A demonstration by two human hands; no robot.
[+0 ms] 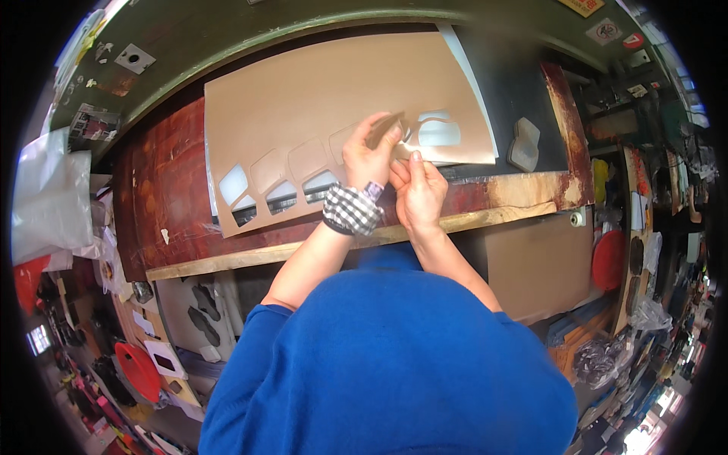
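A large brown sheet [326, 83] lies over the red worktable, with rounded shapes cut along its near side. Some cuts are open holes showing pale material beneath; others still have their brown pieces in place. My left hand [367, 155], with a black-and-white checked band at its wrist, is closed on a small brown cut piece [384, 130] raised above the sheet. Close beside it, my right hand [421, 193] pinches the sheet's near edge between thumb and fingers. Part of the held piece is hidden by my left fingers.
A grey, rounded cutting die [524, 144] rests on the black mat [542, 98] to the right. A green machine beam [250, 38] spans the far side. The table's worn wooden front edge [227, 262] runs before me. Clear plastic [49, 189] hangs at left.
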